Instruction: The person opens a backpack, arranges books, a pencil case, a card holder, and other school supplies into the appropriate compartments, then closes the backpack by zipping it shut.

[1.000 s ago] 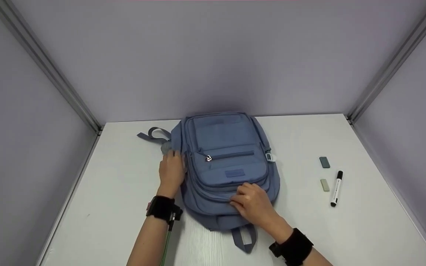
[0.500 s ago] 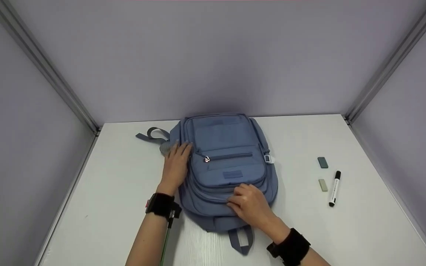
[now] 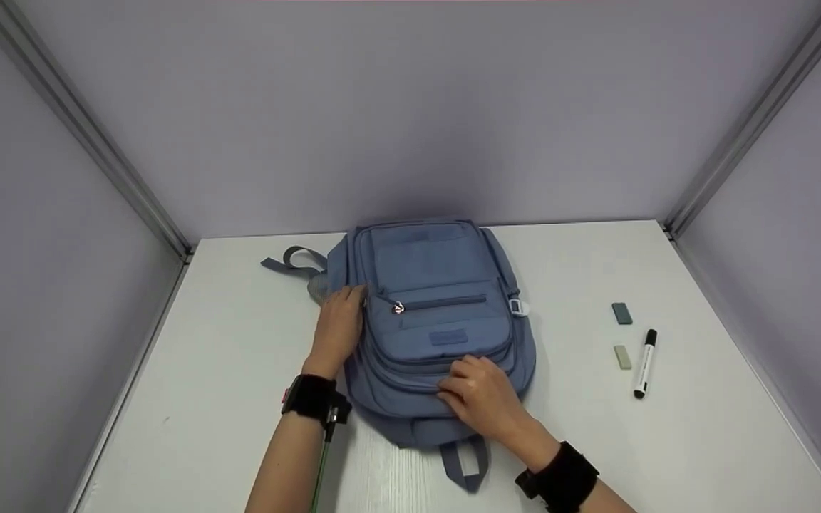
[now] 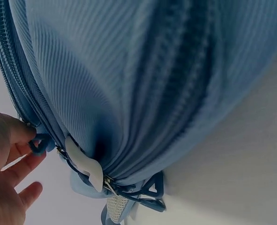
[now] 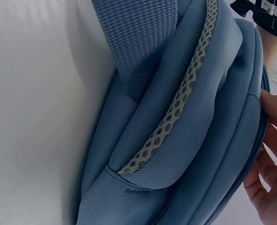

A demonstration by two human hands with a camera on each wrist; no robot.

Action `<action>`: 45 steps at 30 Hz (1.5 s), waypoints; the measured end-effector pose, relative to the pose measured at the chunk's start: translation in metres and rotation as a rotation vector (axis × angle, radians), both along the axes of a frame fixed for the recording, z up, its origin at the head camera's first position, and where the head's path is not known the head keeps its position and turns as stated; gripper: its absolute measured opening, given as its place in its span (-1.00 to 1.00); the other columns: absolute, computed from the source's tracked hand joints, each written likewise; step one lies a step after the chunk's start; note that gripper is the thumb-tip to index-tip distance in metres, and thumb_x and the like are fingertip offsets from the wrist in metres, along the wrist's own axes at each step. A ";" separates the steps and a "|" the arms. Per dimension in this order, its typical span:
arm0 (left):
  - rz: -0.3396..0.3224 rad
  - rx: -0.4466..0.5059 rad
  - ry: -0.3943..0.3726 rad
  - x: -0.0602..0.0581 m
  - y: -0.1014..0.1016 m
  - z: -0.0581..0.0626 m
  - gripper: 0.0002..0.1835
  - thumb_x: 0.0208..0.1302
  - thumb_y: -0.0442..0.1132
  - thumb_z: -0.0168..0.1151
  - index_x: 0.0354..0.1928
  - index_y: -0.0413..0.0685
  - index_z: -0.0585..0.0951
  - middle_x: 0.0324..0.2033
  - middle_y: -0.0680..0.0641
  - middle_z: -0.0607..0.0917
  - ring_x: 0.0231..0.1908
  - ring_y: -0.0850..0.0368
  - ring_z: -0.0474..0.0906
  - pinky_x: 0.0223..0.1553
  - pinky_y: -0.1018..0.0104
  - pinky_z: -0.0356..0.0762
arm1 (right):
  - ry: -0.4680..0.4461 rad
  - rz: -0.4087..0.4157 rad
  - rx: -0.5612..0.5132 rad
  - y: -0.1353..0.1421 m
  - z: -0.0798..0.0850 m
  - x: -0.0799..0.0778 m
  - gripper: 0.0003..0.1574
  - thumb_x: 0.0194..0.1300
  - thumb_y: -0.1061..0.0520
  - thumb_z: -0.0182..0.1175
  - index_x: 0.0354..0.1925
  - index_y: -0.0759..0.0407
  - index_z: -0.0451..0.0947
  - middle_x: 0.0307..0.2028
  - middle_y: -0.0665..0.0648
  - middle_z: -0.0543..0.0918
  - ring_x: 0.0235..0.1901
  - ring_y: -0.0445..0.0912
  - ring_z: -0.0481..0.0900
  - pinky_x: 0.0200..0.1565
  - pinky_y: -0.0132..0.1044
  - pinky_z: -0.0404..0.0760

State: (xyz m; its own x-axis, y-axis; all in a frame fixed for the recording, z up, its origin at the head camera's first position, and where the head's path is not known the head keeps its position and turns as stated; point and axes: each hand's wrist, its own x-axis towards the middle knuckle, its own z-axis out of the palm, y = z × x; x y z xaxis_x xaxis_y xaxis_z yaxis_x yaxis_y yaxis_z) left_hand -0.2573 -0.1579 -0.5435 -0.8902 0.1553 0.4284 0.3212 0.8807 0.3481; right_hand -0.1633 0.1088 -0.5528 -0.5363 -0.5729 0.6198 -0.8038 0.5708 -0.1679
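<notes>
A blue backpack (image 3: 425,256) lies on its back on the white table, its top handle (image 3: 480,467) towards the person. At the bag's left side is my left hand (image 3: 339,324). The left wrist view shows its thumb and a finger pinching a dark blue zipper pull (image 4: 41,143), with the other fingers spread. A second zipper pull (image 4: 153,185) hangs lower on the bag. My right hand (image 3: 485,395) grips the curved fabric edge beside a front zipper; the right wrist view shows its thumb and fingers on that edge (image 5: 262,117).
Right of the backpack lie a dark green eraser-like block (image 3: 622,313), a pale green one (image 3: 622,357) and a black-capped white marker (image 3: 645,363). A loose strap (image 3: 289,267) sticks out at the bag's upper left. Grey panels (image 3: 410,114) enclose the table (image 3: 225,370).
My left hand's fingers stretched up over the bag's left edge, then drew back and curled in to pinch the zipper pull. My right hand has kept its place on the fabric edge.
</notes>
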 end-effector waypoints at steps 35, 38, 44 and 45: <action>0.127 0.050 -0.019 0.026 -0.003 0.000 -0.84 0.30 -0.30 0.27 -0.44 -0.18 0.69 -0.49 -0.17 0.69 -0.48 -0.15 0.65 -0.49 -0.03 0.55 | -0.333 -0.131 0.256 0.012 -0.006 0.001 -0.43 0.44 -0.19 0.07 0.38 -0.27 0.38 0.47 0.20 0.15 0.43 0.29 0.04 0.32 0.29 0.04; 0.113 0.042 0.021 0.033 -0.001 -0.001 -0.88 0.27 -0.32 0.29 -0.39 -0.20 0.72 -0.50 -0.18 0.70 -0.50 -0.15 0.66 -0.52 -0.02 0.56 | -0.327 -0.132 0.282 0.009 -0.007 0.000 -0.47 0.47 -0.16 0.03 0.37 -0.34 0.37 0.48 0.17 0.13 0.42 0.34 0.01 0.29 0.34 0.04; 0.088 0.019 0.079 0.049 0.003 -0.002 -0.91 0.24 -0.33 0.33 -0.39 -0.21 0.72 -0.51 -0.18 0.69 -0.53 -0.15 0.65 -0.58 -0.02 0.55 | -0.294 -0.125 0.309 0.008 -0.007 0.000 -0.52 0.47 -0.12 0.06 0.30 -0.40 0.44 0.49 0.09 0.14 0.42 0.35 -0.01 0.25 0.43 -0.01; 0.089 0.016 0.081 0.052 0.004 -0.002 -0.91 0.23 -0.32 0.34 -0.39 -0.21 0.72 -0.51 -0.17 0.69 -0.53 -0.15 0.65 -0.58 -0.02 0.54 | -0.291 -0.123 0.310 0.007 -0.008 0.000 -0.53 0.46 -0.11 0.06 0.29 -0.40 0.46 0.48 0.08 0.14 0.42 0.34 0.00 0.25 0.44 -0.01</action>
